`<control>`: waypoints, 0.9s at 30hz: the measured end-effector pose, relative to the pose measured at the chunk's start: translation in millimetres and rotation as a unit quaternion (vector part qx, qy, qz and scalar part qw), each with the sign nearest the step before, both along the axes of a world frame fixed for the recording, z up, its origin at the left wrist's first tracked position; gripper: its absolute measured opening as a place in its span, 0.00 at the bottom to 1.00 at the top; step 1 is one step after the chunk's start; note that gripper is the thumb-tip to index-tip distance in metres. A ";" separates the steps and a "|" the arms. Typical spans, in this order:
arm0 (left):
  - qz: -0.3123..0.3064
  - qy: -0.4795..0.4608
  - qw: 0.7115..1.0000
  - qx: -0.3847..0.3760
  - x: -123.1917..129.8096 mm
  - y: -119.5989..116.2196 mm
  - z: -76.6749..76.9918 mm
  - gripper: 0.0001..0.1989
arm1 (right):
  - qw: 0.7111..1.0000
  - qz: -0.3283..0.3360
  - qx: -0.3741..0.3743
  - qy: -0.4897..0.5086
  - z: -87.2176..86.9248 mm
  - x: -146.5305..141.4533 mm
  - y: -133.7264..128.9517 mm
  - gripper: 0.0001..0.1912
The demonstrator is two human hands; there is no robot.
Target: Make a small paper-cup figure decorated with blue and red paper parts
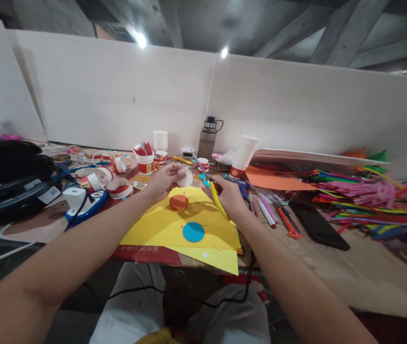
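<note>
My left hand [166,181] pinches a small white disc [185,178] by its left edge, above the yellow paper. In my right hand [227,195] are yellow-handled scissors [219,203], their blades pointing up and to the left, just right of the disc and apart from it. An orange disc [179,202] rests on the yellow paper [153,228] below my left hand. Nearer the front edge lies a blue disc [193,232]. Smaller blue pieces [203,177] show behind the scissors, partly hidden.
Paper cups [145,162] and cut cup rings [119,188] stand left; a bottle [208,137] and stacked cups [245,154] stand behind. Right are orange paper [278,178], markers [267,212], a phone [318,224] and pipe cleaners [371,191]. A power strip [86,206] sits left.
</note>
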State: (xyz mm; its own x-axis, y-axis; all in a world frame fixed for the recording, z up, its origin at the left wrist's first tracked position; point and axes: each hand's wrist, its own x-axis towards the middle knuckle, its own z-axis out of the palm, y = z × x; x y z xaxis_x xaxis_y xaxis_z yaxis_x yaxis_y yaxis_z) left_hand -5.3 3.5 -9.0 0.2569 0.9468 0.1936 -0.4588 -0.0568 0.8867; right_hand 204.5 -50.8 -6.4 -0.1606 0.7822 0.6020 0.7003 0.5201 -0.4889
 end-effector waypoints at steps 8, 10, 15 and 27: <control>-0.047 -0.018 0.998 0.033 9.1 -5.8 -8.5 0.17 | 0.995 0.030 -0.070 0.058 -8.0 -4.4 2.2 0.22; -0.043 -0.014 0.998 0.054 13.2 -5.5 -12.6 0.17 | 0.993 0.041 -0.080 0.071 -10.6 -5.2 3.5 0.22; -0.034 0.065 0.989 0.126 19.5 -9.7 -14.6 0.18 | 0.992 0.029 -0.071 0.098 -13.5 -5.0 6.0 0.23; 0.023 0.151 0.966 0.211 20.7 -14.7 -15.8 0.15 | 0.990 0.074 -0.034 0.115 -5.7 -9.2 -2.9 0.23</control>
State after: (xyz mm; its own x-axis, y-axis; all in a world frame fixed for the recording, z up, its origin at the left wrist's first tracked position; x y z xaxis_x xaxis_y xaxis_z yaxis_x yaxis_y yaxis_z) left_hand 15.4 -11.2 -24.7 0.3221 0.8119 0.4869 -0.1718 -0.4556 0.8734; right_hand 195.3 -53.7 -12.1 -0.1413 0.7998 0.5834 0.4848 0.5697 -0.6636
